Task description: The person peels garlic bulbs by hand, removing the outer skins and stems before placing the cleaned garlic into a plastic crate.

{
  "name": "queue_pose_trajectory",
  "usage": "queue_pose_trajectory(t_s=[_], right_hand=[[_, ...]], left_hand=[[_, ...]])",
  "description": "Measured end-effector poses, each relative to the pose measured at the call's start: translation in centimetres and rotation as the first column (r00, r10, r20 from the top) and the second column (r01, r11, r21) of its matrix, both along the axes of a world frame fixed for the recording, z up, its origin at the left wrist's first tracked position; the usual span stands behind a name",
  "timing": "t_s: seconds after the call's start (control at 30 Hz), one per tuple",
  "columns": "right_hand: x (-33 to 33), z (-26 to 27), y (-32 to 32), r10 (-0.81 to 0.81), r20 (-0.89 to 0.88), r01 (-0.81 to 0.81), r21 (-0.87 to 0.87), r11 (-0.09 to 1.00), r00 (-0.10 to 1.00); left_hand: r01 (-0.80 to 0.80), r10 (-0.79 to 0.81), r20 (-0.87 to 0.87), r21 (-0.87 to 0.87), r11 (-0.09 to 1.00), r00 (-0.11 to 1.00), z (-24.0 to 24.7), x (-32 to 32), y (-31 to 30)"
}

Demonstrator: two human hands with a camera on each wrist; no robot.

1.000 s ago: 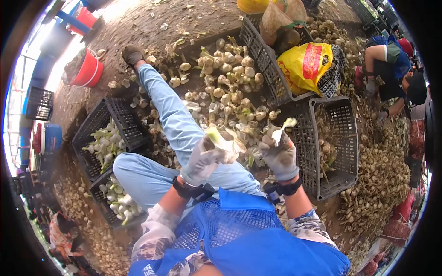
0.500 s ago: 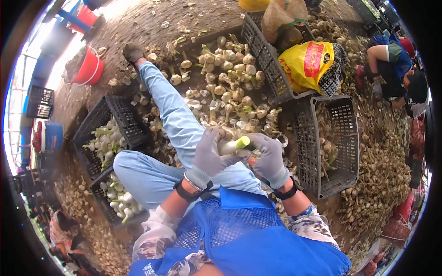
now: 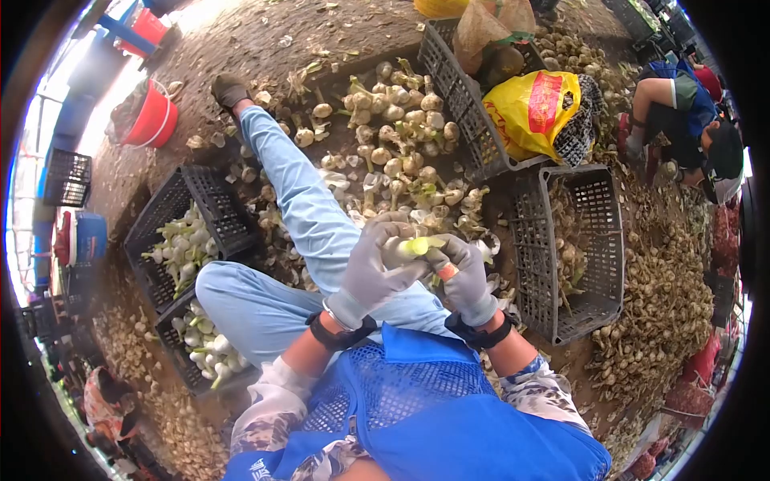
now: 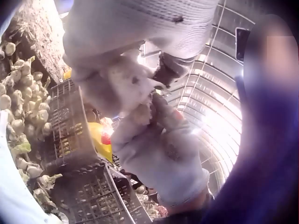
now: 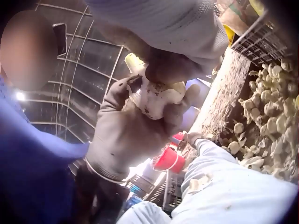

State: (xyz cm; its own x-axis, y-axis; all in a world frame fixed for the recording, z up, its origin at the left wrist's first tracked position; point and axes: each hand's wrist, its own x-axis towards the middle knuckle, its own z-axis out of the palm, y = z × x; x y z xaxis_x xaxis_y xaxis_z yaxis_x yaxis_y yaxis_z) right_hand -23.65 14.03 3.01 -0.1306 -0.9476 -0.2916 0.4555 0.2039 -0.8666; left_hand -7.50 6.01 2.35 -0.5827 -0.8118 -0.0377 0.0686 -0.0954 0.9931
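Note:
Above my lap, my gloved left hand (image 3: 365,276) grips a garlic bulb (image 3: 396,252), its cut green stem pointing right. My gloved right hand (image 3: 469,284) meets it from the right, fingers and thumb pinching the outer skin by the stem. An orange band wraps one right finger. In the right wrist view the white bulb (image 5: 161,100) sits in the curled left fingers, dirt specks on its skin. The left wrist view has the pale bulb (image 4: 131,84) between both gloves, partly covered by the fingers.
Loose garlic (image 3: 401,120) covers the ground ahead. Black crates hold trimmed white garlic (image 3: 184,248) at left. Another black crate (image 3: 613,264) stands at right, near a yellow bag (image 3: 533,116). A red bucket (image 3: 152,120) is far left; a person (image 3: 682,112) crouches at right.
A second ago the hands were apart, the left with the garlic, the right with a torn pale piece. They came together, and the right fingers now pinch skin beside the stem.

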Motion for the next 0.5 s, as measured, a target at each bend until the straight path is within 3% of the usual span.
queue_pose_trajectory(t_s=[0.07,0.17,0.27,0.3,0.33,0.37,0.4,0.43,0.5], right_hand=[[-0.1,0.3,0.0,0.042,-0.045,-0.042,0.007,0.999,0.998],[-0.4,-0.4,-0.3,-0.101,0.290,0.125,-0.067,0.990,0.952],[-4.3,-4.5,0.5,-0.202,0.672,0.270,0.004,0.963,0.712],[-5.6,-4.9,0.8,-0.137,0.652,0.214,-0.039,0.976,0.746],[-5.9,-5.4,1.0,-0.093,0.027,0.095,-0.086,0.992,0.995],[-5.9,-5.1,0.8,-0.007,-0.610,-0.030,-0.049,0.998,0.793],[-5.8,-4.7,0.5,0.077,-0.970,-0.102,0.054,0.993,0.230],[-5.5,-4.1,0.7,0.028,-0.941,-0.138,-0.020,0.990,0.337],[-3.0,-0.8,0.3,0.031,-0.598,-0.041,-0.003,0.999,0.801]], left_hand=[[-0.066,0.064,-0.106,-0.020,0.998,0.992,-0.2,-0.7,0.4],[0.104,-0.113,-0.008,0.465,0.879,0.994,0.6,0.5,0.4],[0.181,0.032,-0.397,0.486,0.855,0.917,0.1,1.5,-0.5],[0.123,0.082,-0.369,0.499,0.858,0.926,-0.2,1.9,-0.6],[0.088,0.131,-0.391,0.495,0.864,0.911,-0.4,1.9,-0.5],[0.050,0.181,-0.413,0.490,0.870,0.893,-0.4,1.7,-0.5],[0.013,0.228,-0.435,0.485,0.874,0.871,-0.4,1.6,-0.5],[0.020,0.210,-0.388,0.511,0.859,0.897,0.0,1.8,-0.5],[-0.048,0.237,-0.333,0.489,0.871,0.912,0.2,1.0,-0.3]])
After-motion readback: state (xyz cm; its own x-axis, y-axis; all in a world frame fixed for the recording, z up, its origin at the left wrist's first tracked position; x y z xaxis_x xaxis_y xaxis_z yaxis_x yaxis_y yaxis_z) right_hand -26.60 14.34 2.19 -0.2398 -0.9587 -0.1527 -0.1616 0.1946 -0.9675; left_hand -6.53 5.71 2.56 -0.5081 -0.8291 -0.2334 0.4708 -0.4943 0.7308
